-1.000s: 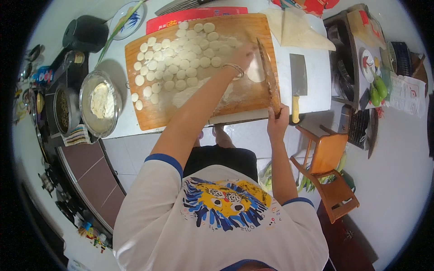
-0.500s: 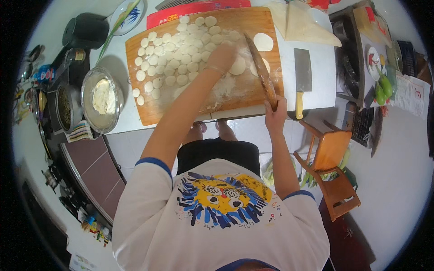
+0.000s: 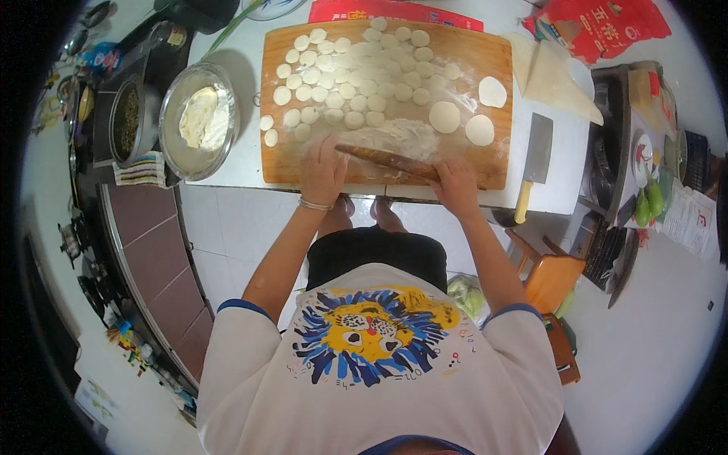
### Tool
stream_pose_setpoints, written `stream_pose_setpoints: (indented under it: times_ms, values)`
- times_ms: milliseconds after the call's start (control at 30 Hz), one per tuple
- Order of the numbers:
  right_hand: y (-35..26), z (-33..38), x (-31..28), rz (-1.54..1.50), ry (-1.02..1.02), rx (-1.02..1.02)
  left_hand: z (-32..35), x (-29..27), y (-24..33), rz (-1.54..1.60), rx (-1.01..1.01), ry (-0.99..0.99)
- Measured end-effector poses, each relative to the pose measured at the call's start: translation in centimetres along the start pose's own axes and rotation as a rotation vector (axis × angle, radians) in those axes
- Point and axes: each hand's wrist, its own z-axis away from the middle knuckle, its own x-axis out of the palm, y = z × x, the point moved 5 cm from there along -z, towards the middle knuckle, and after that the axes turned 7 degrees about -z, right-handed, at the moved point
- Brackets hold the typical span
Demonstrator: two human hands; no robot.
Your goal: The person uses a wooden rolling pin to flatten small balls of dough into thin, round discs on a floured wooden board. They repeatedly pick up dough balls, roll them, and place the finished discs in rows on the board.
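A: While both hands are down on the rolling pin (image 3: 390, 161), log it: left hand (image 3: 322, 171) lies flat over the pin's left end, right hand (image 3: 453, 186) curls over its right end, near the front edge of the wooden board (image 3: 485, 61).

B: Dough?

A: Floury patch of dough (image 3: 398, 136) just behind the pin, at the board's front middle. Can't tell if the pin touches it. Three rolled flat rounds (image 3: 444, 117) sit toward the right edge, and rows of small dough pieces (image 3: 356, 72) fill the back and left of the board.

B: Tips for the roll?

A: My read: keep the palms open, press evenly at both ends so the disc stays round, use light strokes, turn the piece between passes. Flour looks plentiful there, so sticking seems unlikely.

B: Anything close?

A: Cleaver (image 3: 535, 159) on the bench just off the board's right edge, blade well clear of the right hand. Metal bowl (image 3: 199, 121) holding a lump of dough sits off the left edge.
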Motion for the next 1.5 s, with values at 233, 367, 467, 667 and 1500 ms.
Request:
stream_pose_setpoints:
  times_ms: [233,367,467,667,1500]
  values:
    - [-1.3,-5.2,1.8,0.215,0.145,0.016,-2.1,1.9,-0.7,-0.165,-0.004,-0.114]
    - [-1.8,-1.9,2.3,0.24,-0.003,0.049,3.2,3.0,-1.6,-0.082,0.077,-0.129]
    - [-3.8,-3.5,2.4,0.205,0.018,0.011,2.7,3.1,-2.9,-0.14,0.023,-0.113]
    - [-2.6,-5.7,2.3,0.34,0.14,0.055,0.2,2.0,-2.1,-0.184,-0.031,-0.12]
    - [0.5,0.2,0.0,-0.518,0.085,0.389,-2.7,8.0,5.1,0.257,-0.009,-0.161]
